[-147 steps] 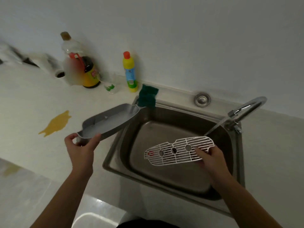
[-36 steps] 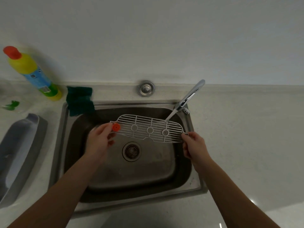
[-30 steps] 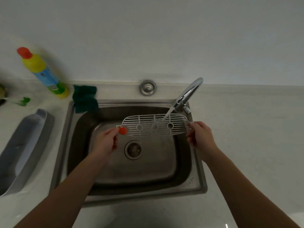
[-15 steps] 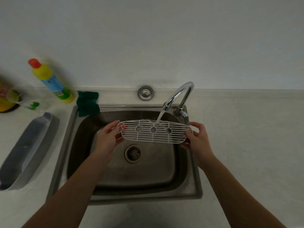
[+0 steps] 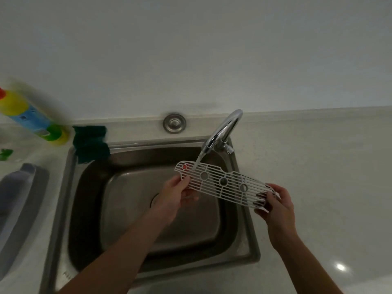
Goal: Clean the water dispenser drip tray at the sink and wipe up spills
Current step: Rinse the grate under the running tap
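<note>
A white drip tray grate [image 5: 224,184] with three round holes and a small red float hangs slanted over the steel sink [image 5: 63,209]. My left hand [image 5: 177,193] grips its left end from below. My right hand [image 5: 275,205] grips its right end, which reaches past the sink's right rim. Water runs from the chrome faucet [image 5: 222,130] onto the grate's left part beside the red float. The grey drip tray basin [image 5: 17,209] lies on the counter left of the sink.
A green sponge [image 5: 90,143] sits on the sink's back left corner. A yellow and blue detergent bottle [image 5: 29,117] stands behind it at the left. A round metal cap [image 5: 174,123] is set in the ledge behind the sink.
The grate has shifted right and tilted, its right end now lower and past the sink rim. The water stream now lands near its left end. The basin was set down earlier.
</note>
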### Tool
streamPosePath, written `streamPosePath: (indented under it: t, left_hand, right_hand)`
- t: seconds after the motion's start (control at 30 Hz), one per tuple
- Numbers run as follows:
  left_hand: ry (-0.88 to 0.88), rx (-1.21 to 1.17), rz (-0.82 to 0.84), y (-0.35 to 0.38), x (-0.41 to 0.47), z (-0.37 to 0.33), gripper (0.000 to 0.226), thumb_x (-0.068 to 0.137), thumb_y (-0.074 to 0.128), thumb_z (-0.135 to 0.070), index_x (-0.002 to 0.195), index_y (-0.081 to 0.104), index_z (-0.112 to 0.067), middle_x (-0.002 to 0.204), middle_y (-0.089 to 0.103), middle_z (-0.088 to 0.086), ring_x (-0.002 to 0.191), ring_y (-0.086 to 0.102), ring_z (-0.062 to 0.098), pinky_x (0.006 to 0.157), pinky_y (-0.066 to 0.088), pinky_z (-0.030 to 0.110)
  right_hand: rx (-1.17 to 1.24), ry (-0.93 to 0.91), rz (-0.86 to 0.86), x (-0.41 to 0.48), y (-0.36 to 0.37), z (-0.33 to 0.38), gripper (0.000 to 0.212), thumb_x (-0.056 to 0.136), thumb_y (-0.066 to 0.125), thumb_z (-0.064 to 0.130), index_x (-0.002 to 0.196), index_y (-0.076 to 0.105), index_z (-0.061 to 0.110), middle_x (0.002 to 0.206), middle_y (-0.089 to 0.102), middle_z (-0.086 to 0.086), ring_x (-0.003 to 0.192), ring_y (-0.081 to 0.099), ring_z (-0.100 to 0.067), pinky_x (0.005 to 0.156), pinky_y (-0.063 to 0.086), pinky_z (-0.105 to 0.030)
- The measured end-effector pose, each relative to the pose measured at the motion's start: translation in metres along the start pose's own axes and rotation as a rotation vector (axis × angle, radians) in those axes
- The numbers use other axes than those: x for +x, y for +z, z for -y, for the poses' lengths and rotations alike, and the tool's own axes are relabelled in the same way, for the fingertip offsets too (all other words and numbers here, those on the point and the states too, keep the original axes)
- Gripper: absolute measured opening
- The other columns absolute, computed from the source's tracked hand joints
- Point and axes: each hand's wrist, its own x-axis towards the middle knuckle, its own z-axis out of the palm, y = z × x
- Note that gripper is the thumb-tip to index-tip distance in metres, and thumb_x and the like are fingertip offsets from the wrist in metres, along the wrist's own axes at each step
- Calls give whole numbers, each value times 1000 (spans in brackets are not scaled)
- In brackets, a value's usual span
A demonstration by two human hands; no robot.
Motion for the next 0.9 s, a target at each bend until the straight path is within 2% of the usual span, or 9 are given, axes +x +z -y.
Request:
streamPosePath:
  t: [0.1, 0.23, 0.33, 0.47, 0.6, 0.67, 0.77, 0.9]
  left_hand:
    - [28, 30, 37, 5, 3, -11, 24, 107, 52, -22, 119, 71, -13, 107, 80, 7, 91, 77, 18, 66, 60, 31]
    - [96, 45, -16, 7, 5, -37, 28, 108, 50, -29, 114, 72, -12, 101, 80, 5, 83, 74, 13, 67, 58, 29]
    - [159, 63, -52, -1, 4, -52, 23, 106, 55, -23, 116, 71, -8, 109, 80, 9, 88, 74, 18, 72, 59, 31]
    - [181, 78, -86, -29, -6, -46, 14, 103, 62, -19, 111, 70, -11, 105, 80, 9, 88, 77, 22, 68, 59, 32]
    - [146, 32, -177, -65, -28, -23, 12, 102, 63, -17, 107, 72, -13, 99, 80, 8, 80, 77, 20, 61, 60, 27]
    - [133, -10, -212, -78, -40, -12, 12, 102, 62, -14, 106, 73, -13, 95, 80, 7, 75, 76, 17, 59, 60, 26]
    - [133, -47, -234, -86, -54, -4, 14, 102, 60, -10, 106, 73, -14, 91, 79, 5, 73, 74, 13, 58, 59, 24]
    - [194, 38, -246, -79, -56, -17, 14, 101, 62, -12, 108, 74, -15, 101, 80, 5, 82, 75, 14, 66, 59, 26]
  right_hand:
    - [7, 30, -46, 2, -3, -6, 23, 109, 44, 13, 113, 65, 22, 107, 76, -6, 95, 76, -28, 68, 62, -34]
    - [-3, 16, -13, 6, 8, -2, 20, 108, 47, 16, 114, 65, 24, 111, 75, -12, 91, 76, -26, 62, 60, -28]
    - [-22, -54, 25, 11, 22, 13, 19, 107, 49, 17, 110, 66, 27, 106, 75, -13, 78, 76, -19, 59, 59, -26]
    - [-69, -136, 108, 14, 36, 37, 25, 108, 50, 16, 111, 68, 33, 100, 77, -6, 78, 76, -16, 62, 59, -26]
    - [-224, -159, 268, 5, 42, 37, 20, 108, 51, 20, 117, 65, 32, 105, 78, -1, 90, 77, -19, 70, 63, -32]
    - [-288, -138, 315, -1, 44, 27, 16, 107, 52, 23, 118, 62, 28, 104, 78, -1, 89, 78, -18, 68, 62, -28]
    - [-382, -70, 346, -9, 47, 10, 10, 108, 51, 25, 111, 60, 22, 101, 77, -5, 82, 78, -18, 62, 60, -23]
    - [-568, -22, 362, -13, 46, -11, 10, 108, 49, 28, 105, 56, 20, 84, 74, -9, 66, 74, -23, 58, 60, -31]
